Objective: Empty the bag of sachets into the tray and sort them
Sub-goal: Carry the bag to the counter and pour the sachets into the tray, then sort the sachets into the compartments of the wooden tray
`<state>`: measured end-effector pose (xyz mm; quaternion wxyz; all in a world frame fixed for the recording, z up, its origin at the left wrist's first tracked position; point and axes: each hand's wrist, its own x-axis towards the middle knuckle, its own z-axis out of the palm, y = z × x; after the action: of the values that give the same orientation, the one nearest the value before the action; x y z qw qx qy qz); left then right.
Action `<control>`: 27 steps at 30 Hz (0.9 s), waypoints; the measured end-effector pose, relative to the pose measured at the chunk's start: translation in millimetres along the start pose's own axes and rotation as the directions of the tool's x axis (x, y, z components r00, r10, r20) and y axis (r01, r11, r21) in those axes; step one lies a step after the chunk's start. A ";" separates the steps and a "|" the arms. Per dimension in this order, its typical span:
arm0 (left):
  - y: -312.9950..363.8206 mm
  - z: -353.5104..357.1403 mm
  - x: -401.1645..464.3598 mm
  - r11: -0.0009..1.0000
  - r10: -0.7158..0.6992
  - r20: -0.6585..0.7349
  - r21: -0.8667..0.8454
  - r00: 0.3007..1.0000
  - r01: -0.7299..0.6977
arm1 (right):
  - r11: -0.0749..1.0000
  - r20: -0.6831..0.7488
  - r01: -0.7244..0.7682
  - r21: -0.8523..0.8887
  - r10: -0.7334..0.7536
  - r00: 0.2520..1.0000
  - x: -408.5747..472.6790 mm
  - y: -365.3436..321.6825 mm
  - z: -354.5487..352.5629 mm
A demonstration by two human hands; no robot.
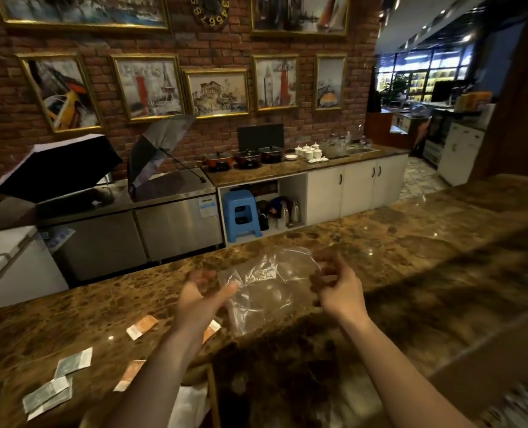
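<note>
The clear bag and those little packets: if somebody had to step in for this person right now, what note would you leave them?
Left hand: grip on the left edge of the clear plastic bag, thumb on the film.
Right hand: fingers curled at the bag's right edge; grip unclear through blur.
The bag is held above the marble counter and looks empty.
Orange sachets and green sachets lie scattered on the counter to the left.
No tray is clearly visible.
Done: bag emptied, it seems. Left: gather sachets, sort by colour.
</note>
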<state>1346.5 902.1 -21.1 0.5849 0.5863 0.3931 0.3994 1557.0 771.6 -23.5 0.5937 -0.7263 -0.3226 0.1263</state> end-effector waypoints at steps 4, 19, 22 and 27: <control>-14.6 43.9 1.2 0.940 0.103 0.098 0.315 0.990 -0.129 | 0.989 -0.083 -0.010 -0.147 -0.002 0.997 4.2 27.1 -28.8; -108.0 136.6 -40.5 0.305 -0.213 0.610 0.784 0.763 -0.541 | 0.613 0.395 0.222 -0.758 0.161 0.905 -21.2 157.8 -87.9; -115.2 147.0 -43.2 0.292 -0.290 0.635 0.771 0.716 -0.566 | 0.570 0.392 0.225 -0.790 0.189 0.900 -22.4 174.8 -98.9; -125.8 169.4 -50.8 0.313 -0.316 0.700 0.714 0.640 -0.626 | 0.507 0.338 0.193 -0.840 0.210 0.918 -22.6 191.7 -127.2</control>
<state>1485.6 792.8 -146.8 0.1880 0.9538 0.2003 -0.1219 1673.0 641.6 -175.4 0.0745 -0.8837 -0.4518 0.0970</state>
